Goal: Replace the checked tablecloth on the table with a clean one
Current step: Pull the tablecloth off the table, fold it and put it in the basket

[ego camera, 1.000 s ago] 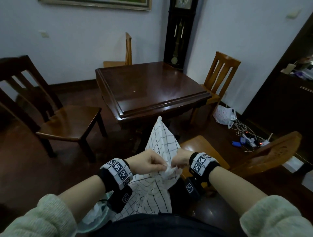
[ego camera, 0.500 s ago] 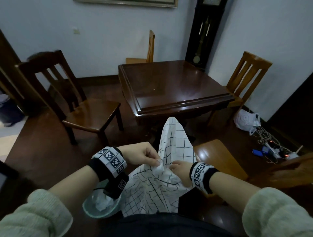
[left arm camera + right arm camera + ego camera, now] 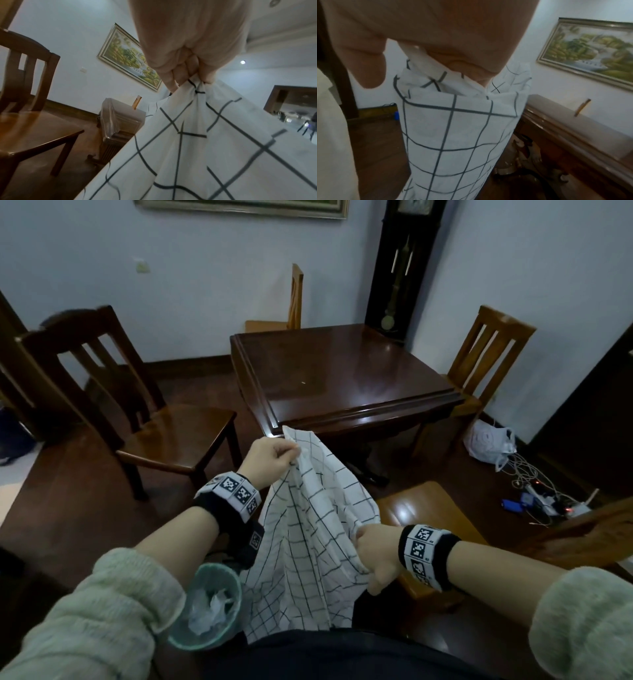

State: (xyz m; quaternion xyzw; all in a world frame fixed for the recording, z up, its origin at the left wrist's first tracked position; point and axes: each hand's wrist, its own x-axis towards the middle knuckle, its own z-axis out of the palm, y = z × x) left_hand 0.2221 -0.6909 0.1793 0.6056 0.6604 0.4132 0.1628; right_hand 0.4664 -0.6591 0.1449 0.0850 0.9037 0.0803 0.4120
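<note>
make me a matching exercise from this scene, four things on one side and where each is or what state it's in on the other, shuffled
Things:
1. checked cloth
2. table
3. bin
4. white plastic bag

States or places:
A. on the floor by the wall, right of the table
B. bare top, nothing spread on it
C. held up by left hand and right hand
D. on the floor beneath the left forearm

Pairs: 1-C, 2-B, 3-D, 4-A

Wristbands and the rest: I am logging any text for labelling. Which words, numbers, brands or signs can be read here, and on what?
None can be read.
Left wristband: black-and-white square code markers, no letters.
Right wristband: the same markers, no letters.
Clock face: cut off at the frame top, unreadable.
Plastic bag: a faint print, too blurred to read.
Painting: no legible signature.
</note>
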